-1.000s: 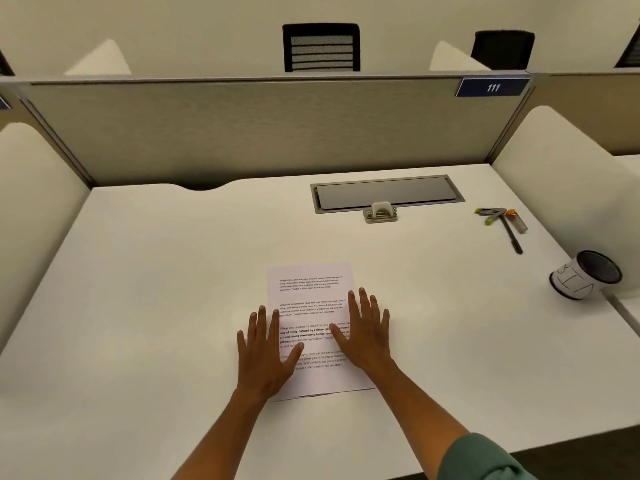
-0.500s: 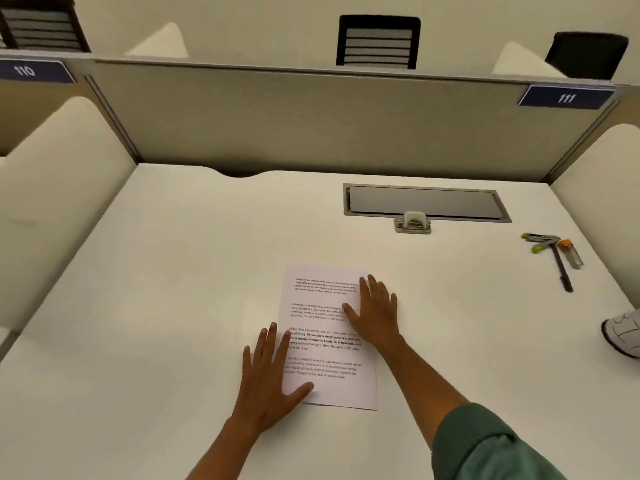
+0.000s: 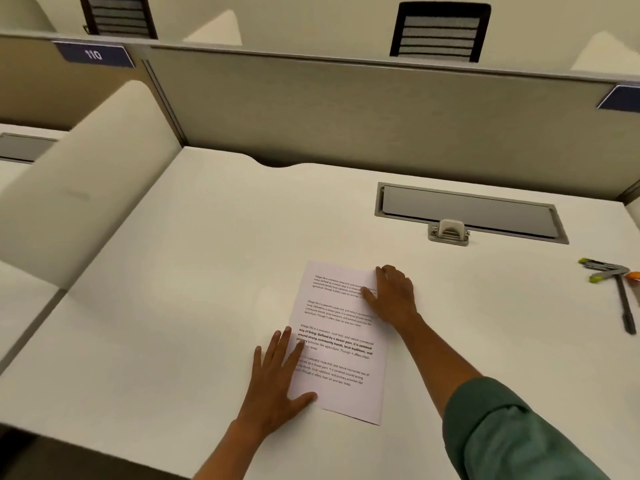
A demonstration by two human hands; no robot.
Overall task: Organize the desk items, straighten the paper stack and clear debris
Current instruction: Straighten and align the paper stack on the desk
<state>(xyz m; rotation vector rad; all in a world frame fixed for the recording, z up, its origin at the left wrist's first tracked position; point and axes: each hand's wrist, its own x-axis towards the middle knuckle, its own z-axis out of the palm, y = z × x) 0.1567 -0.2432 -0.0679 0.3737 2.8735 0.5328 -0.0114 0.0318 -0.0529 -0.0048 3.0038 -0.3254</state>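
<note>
Squaring the paper (image 3: 341,341) on the desk (image 3: 180,306): left hand (image 3: 273,379) flat with fingers spread, fingertips and thumb over the sheet's near left edge; right hand (image 3: 393,294) curled at the far right corner, fingertips hidden, grip impossible to tell. Next, probably, nudging edges until flush. Pens (image 3: 613,282) well right of the right fingers, untouched.

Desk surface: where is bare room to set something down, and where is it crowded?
Bare: the wide stretch between the paper stack and the left divider, and the strip between the stack and the pens. Crowded: the middle, where the left hand and right hand press the stack.
</note>
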